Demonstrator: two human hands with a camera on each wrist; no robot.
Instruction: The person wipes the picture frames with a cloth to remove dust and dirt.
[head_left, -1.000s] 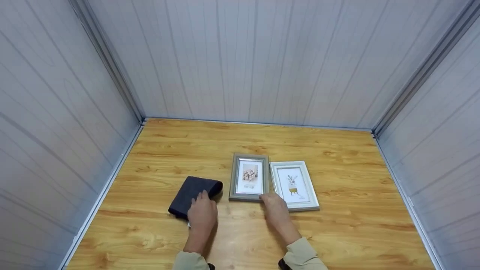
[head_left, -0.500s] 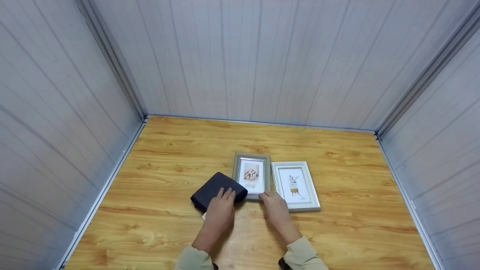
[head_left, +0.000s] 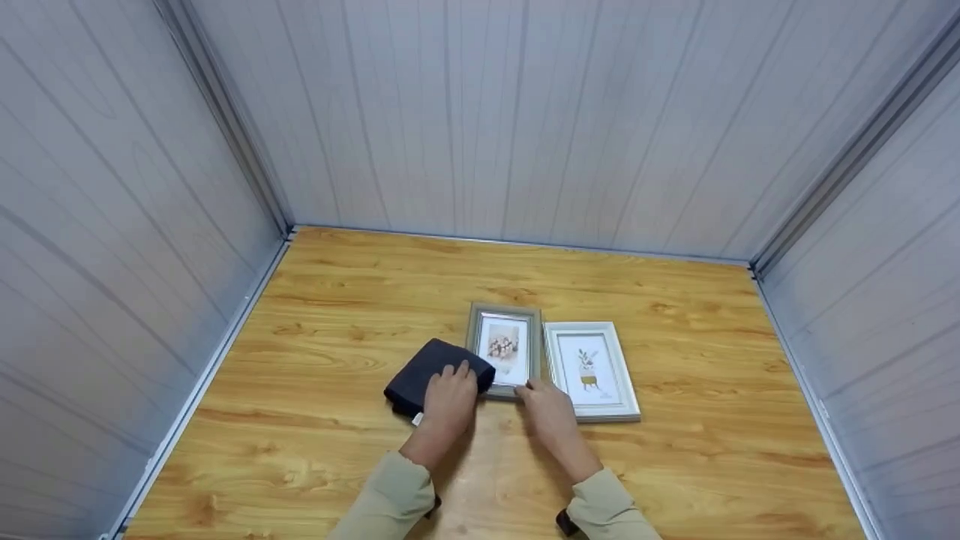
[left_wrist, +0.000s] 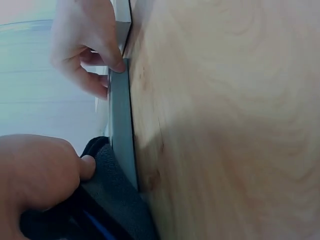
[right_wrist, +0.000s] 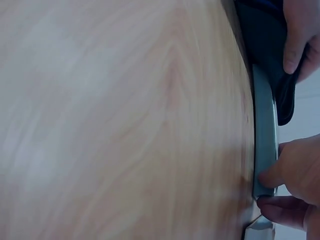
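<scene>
A folded dark navy cloth (head_left: 422,375) lies partly over the left edge and lower left corner of a grey picture frame (head_left: 504,337). With thumb and fingers, my left hand (head_left: 451,401) grips the cloth near its right side; the left wrist view shows the thumb pressed on the folded cloth (left_wrist: 112,185). My right hand (head_left: 553,420) holds the grey frame by its lower right corner, thumb against the frame's side (right_wrist: 265,135) in the right wrist view. Right beside it, a white picture frame (head_left: 627,375) with a potted plant print lies flat, partly behind the right hand.
Everything rests on a wood-grain surface (head_left: 712,420). Pale panel walls rise at the back (head_left: 480,112), left (head_left: 97,262) and right (head_left: 885,300). A small white tag (head_left: 418,419) sticks out from under the cloth.
My left hand has carried the cloth to the right, from bare surface onto the grey frame's left side, turning it somewhat. My right hand has stayed at the frame's corner.
</scene>
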